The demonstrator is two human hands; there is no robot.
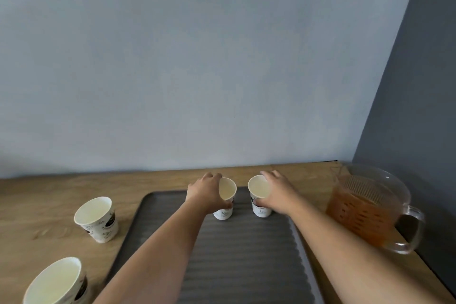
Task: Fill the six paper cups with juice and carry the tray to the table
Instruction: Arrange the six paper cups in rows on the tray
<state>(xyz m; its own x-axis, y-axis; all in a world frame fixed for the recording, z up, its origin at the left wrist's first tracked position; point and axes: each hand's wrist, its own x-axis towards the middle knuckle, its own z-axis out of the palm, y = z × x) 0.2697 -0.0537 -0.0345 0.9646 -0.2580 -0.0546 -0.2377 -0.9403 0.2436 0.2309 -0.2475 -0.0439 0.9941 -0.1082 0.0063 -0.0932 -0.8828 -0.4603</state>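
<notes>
Head view: left hand (207,192) wrapped around one empty paper cup (225,201), right hand (277,192) gripping a second cup (259,196), both at the grey tray's (246,254) far end. Two more cups (97,218) left of the left forearm; juice jug (367,207) right of the right hand

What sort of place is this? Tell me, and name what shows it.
Probably a home or office drinks counter, though that is a guess: a wooden countertop set into a plain wall corner, a grey ribbed serving tray with printed paper cups, and a glass pitcher of orange-brown juice.
</notes>
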